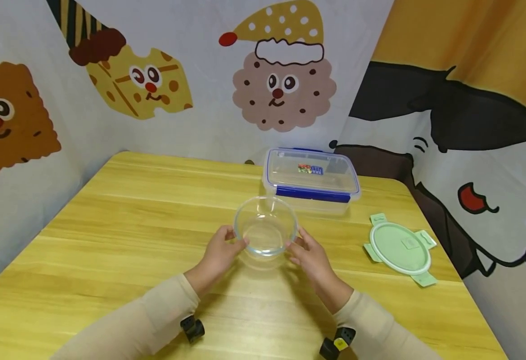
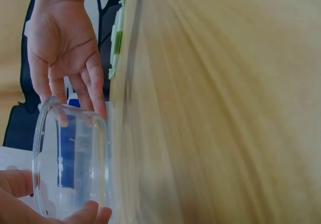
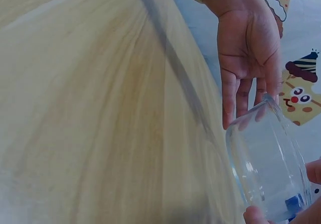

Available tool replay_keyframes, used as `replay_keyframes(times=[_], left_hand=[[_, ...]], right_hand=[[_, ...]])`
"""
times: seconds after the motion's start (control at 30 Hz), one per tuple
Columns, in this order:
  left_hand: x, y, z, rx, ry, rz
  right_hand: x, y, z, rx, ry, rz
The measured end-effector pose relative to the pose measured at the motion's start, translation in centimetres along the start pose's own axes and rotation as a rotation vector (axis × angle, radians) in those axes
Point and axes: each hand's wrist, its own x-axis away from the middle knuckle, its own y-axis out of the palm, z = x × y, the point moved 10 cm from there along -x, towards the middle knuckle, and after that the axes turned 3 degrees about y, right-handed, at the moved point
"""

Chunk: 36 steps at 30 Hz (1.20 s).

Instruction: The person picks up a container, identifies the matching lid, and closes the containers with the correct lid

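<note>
A clear, round glass bowl is held between both hands in the head view, its open top facing up. My left hand grips its left side, thumb at the rim and fingers under the wall. On the opposite side my right hand grips it the same way. Both wrist views show the glass bowl from the side, close over the table, with thumb and fingertips on its wall. Nothing shows inside the bowl. To the right lies a light green round lid with its side flaps spread outward.
Behind the bowl stands a clear rectangular food container with blue clips, its lid on. The wooden table ends at a cartoon-printed cloth at the back and sides. Small black cameras sit at both wrists.
</note>
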Motion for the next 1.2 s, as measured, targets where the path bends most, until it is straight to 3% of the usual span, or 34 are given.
replay_keyframes(times=[0.53, 0.97, 1.2], left_hand=[[0.2, 0.8, -1.0, -0.01, -0.012, -0.039], [-0.9, 1.1, -1.1, 0.008, -0.012, -0.027], [-0.8, 1.6, -1.4, 0.04, -0.046, -0.074]], right_hand=[[0.3, -0.2, 1.1, 0.021, 0.019, -0.025], [-0.9, -0.6, 1.8, 0.002, 0.062, 0.002], [-0.8, -0.7, 1.9, 0.019, 0.06, -0.026]])
